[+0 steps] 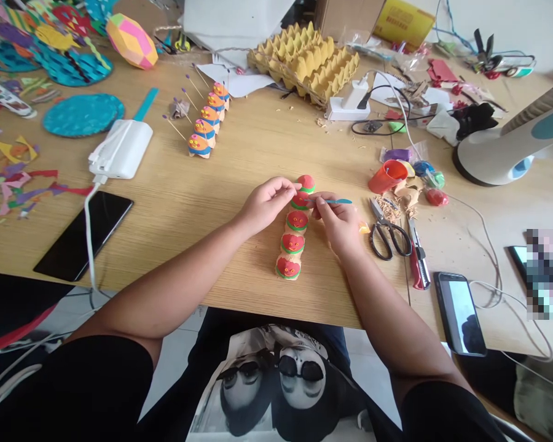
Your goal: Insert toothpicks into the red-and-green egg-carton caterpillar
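Observation:
A strip of egg-carton cups made into a caterpillar [294, 244] lies in front of me, covered in red and green clay with small faces on the nearer cups. My right hand [337, 222] pinches a thin blue modelling tool [338, 201], its tip pointing left at the second cup from the far end. On the left side of that cup, my left hand [270, 205] has thumb and forefinger pressed together near the red clay. Whether a small bit sits between those fingertips is too small to tell.
Scissors [387, 230], a red utility knife [418, 258] and an orange cup [388, 177] lie to the right. An orange and blue caterpillar [206, 123] stands farther back, near a yellow egg tray [306, 61]. A power bank [121, 149] and black phone [85, 236] are left.

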`<state>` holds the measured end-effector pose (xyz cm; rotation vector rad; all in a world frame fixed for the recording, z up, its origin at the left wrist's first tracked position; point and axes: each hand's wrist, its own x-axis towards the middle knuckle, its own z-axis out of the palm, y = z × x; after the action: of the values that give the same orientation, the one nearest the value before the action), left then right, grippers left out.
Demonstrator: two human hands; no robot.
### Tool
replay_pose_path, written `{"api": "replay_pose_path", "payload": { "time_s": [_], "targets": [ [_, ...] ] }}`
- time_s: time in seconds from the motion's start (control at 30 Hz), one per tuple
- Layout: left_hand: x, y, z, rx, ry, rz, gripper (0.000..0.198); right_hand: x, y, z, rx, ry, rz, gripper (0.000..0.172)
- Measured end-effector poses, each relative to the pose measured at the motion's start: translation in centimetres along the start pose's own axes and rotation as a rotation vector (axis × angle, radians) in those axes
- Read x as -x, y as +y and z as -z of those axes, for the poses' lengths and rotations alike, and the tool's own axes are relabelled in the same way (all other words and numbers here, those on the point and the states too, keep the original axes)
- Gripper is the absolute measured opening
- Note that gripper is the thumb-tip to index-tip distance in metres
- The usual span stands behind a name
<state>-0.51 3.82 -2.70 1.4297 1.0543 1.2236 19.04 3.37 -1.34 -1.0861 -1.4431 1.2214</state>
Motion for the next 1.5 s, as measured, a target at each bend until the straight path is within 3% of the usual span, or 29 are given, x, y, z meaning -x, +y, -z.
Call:
{"api": "replay_pose_path", "payload": {
  "time_s": [0.2,0.43,0.77,1.5],
  "targets": [
    [-0.1,-0.2,-0.1,0.033,-0.040,0.003,0.033,-0.2,0.4,-0.1,-0.009,0.013,-0.037,0.042],
    [0.0,-0.1,-0.2,0.043,-0.033,0.019,0.037,-0.1,-0.1,0.2,0.156,0.082,-0.014,0.036],
    [0.1,0.3,-0.4,0.078,-0.041,0.024,0.037,0.6,-0.4,-0.3,0.333,0.042,0.208,0.029],
    [0.2,0.2,-0.3,0.085,-0.030,0.040,0.032,0.0,0.5,0.0,0.281,0.090,0.139,0.022]
  ]
}}
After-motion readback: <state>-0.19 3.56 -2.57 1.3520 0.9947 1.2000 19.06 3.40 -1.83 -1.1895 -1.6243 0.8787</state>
